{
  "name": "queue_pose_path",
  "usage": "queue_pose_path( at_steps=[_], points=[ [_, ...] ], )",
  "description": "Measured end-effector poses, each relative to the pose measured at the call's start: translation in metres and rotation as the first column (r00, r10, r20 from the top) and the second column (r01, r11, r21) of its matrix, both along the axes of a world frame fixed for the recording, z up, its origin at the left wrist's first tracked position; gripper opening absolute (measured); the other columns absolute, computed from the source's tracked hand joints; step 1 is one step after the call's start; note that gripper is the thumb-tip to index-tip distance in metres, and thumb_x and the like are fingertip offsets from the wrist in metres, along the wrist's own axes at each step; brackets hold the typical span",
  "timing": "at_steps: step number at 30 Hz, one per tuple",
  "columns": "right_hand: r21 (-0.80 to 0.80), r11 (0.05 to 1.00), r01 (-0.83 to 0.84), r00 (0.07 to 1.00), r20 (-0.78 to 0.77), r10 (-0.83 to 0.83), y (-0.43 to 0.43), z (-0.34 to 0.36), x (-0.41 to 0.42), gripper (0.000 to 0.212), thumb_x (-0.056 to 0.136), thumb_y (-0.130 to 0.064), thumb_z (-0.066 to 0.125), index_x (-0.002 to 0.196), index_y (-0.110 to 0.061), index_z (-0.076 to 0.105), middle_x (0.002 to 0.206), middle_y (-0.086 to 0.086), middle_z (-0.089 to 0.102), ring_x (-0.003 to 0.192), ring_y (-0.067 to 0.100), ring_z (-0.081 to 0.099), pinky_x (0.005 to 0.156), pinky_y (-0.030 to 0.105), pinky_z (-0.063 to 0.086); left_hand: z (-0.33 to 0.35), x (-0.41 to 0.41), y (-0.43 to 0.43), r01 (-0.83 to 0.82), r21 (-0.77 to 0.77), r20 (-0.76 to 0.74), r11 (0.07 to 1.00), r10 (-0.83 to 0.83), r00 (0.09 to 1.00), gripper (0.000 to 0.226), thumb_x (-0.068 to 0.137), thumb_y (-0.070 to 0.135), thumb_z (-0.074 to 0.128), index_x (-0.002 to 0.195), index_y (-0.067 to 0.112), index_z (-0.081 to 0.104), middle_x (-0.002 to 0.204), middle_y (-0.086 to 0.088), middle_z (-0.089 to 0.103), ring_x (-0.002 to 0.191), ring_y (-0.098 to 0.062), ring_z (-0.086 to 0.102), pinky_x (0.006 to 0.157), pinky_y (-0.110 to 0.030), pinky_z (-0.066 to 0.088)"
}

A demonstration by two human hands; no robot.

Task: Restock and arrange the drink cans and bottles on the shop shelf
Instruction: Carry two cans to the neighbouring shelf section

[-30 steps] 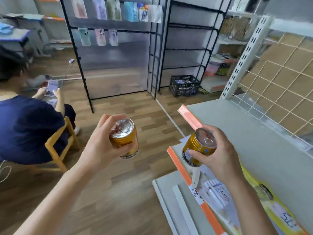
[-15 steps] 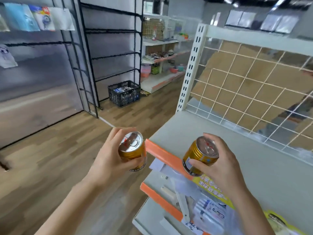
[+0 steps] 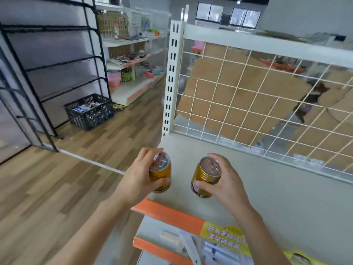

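Note:
My left hand (image 3: 138, 176) grips a small gold drink can (image 3: 160, 170) at the left front corner of the white shelf board (image 3: 286, 197). My right hand (image 3: 226, 181) holds a second gold can (image 3: 206, 177), tilted a little, over the same board to the right of the first. Both cans show silver pull-tab tops. They are low over the board; whether either base rests on it is hard to tell. The shelf has an orange front strip (image 3: 168, 215) and a white wire grid back (image 3: 257, 104).
A lower shelf board (image 3: 152, 232) with a yellow label strip (image 3: 227, 237) sits beneath. On the wooden floor to the left stands a black crate (image 3: 88, 111) beside a black metal rack (image 3: 47, 60). More stocked shelves (image 3: 133, 73) are at the back.
My view has swung right, from the floor and a seated person to the shelf. Both hands have carried the cans forward and down over the shelf's left front corner.

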State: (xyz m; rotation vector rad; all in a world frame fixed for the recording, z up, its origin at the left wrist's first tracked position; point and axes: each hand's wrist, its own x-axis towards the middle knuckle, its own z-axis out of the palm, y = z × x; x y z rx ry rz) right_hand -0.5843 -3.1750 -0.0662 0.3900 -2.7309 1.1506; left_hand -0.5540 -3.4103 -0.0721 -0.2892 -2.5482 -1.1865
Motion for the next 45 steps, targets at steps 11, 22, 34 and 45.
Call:
queue_pose_path(
  at_steps=[11,22,34,45],
  points=[
    [0.014,0.994,-0.111,0.993,0.028,0.11,-0.027,-0.023,-0.059,0.076,0.066,-0.032,0.081,0.131,-0.03,0.042,0.12,-0.013,0.044,0.112,0.007,0.048,0.088,0.022,0.04,-0.026,-0.066,0.002,-0.014,-0.054,0.051,0.998,0.017,0.999,0.074,0.073,0.018,0.078,0.136,0.02,0.039,0.126,0.016,0.032,0.11,-0.003,0.042,0.081,-0.006,0.036],
    [0.176,0.983,-0.053,0.996,-0.063,0.065,-0.009,-0.019,-0.052,0.073,0.084,-0.039,0.064,0.145,-0.028,0.025,0.14,-0.008,0.036,0.125,0.013,0.043,0.095,0.029,0.039,-0.029,-0.068,-0.005,-0.018,-0.278,-0.037,0.96,0.008,0.999,0.078,0.076,0.059,0.047,0.141,0.016,0.037,0.147,-0.004,0.032,0.13,-0.023,0.037,0.104,-0.034,0.034],
    [0.23,0.887,0.401,0.901,-0.275,-0.336,0.066,-0.005,0.097,0.047,0.08,-0.048,0.049,0.117,-0.022,0.06,0.113,-0.006,0.063,0.092,0.009,0.056,0.074,0.027,0.045,-0.022,0.001,-0.005,0.183,-0.364,-0.115,0.913,-0.239,0.964,0.061,0.09,0.062,0.029,0.125,0.018,0.052,0.129,0.002,0.051,0.111,-0.017,0.049,0.091,-0.025,0.037],
    [0.189,0.728,0.66,0.739,-0.341,-0.581,0.151,0.005,0.204,0.05,0.077,-0.047,0.053,0.118,-0.019,0.059,0.113,0.0,0.062,0.098,0.013,0.054,0.074,0.031,0.045,-0.011,0.017,0.06,0.308,-0.381,-0.168,0.872,-0.393,0.904,0.065,0.091,0.064,0.025,0.122,0.016,0.057,0.122,-0.004,0.057,0.107,-0.026,0.056,0.087,-0.044,0.049]
  ],
)
